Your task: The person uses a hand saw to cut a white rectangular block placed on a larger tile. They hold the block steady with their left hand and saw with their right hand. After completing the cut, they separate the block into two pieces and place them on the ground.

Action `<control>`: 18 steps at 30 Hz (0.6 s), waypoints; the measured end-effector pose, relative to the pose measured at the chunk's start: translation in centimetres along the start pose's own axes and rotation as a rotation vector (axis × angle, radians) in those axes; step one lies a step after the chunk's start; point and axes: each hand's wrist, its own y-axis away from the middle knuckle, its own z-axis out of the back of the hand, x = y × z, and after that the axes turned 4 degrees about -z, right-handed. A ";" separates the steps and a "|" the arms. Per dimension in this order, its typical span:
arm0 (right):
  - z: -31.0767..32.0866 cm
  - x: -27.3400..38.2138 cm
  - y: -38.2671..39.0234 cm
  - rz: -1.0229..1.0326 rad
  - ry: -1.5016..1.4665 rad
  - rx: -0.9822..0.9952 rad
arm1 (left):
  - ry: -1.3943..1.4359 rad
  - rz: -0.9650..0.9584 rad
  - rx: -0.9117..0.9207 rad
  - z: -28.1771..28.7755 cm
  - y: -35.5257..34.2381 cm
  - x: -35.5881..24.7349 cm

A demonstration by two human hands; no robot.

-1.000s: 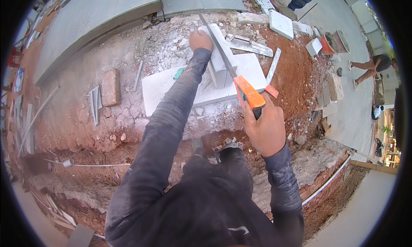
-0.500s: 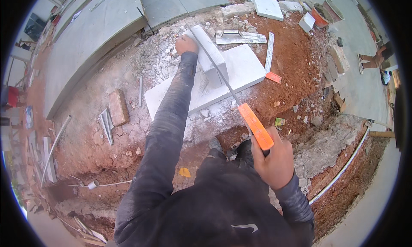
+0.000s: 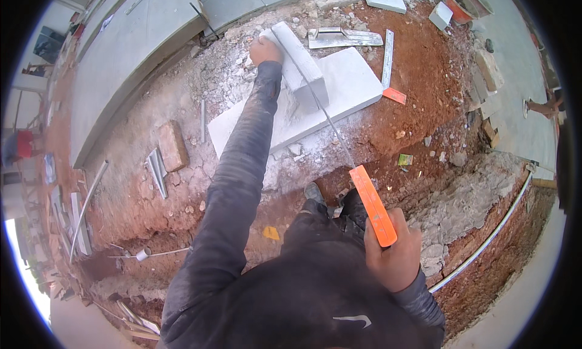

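Note:
My right hand (image 3: pixel 397 252) is closed round the orange handle of a hand saw (image 3: pixel 374 206). Its long thin blade runs up and away to the left, lying along the top of a white block (image 3: pixel 297 67). That block stands on a larger flat white slab (image 3: pixel 357 76) on the ground. At the far end, my left hand (image 3: pixel 265 50) grips the block's left side, its fingers partly hidden. My left forearm crosses over the slab's left part.
Beyond the block lies a metal trowel (image 3: pixel 345 38). Right of the slab is a try square (image 3: pixel 389 64) with an orange stock. A brick (image 3: pixel 173 146) and a metal piece (image 3: pixel 157 172) lie to the left. A shallow trench (image 3: pixel 242 249) crosses near my feet; a pale pipe (image 3: pixel 485 252) runs at right.
My right hand has drawn the saw back toward me, so its handle sits lower and nearer. The left hand keeps its hold on the block. The whole view has shifted slightly.

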 end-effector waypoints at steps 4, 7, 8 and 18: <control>-3.3 -1.7 -7.1 0.024 0.083 0.000 | -0.024 0.139 0.136 0.2 0.4 -0.4; -3.5 -1.7 -7.3 0.122 0.080 -0.051 | -0.002 0.058 0.055 -0.1 -1.5 1.6; -3.7 -2.1 -7.1 0.115 0.007 -0.025 | -0.037 0.067 0.095 -0.2 -1.4 1.5; -5.3 -5.4 -5.8 0.051 -0.309 -0.038 | -0.019 0.141 0.291 0.4 3.8 0.9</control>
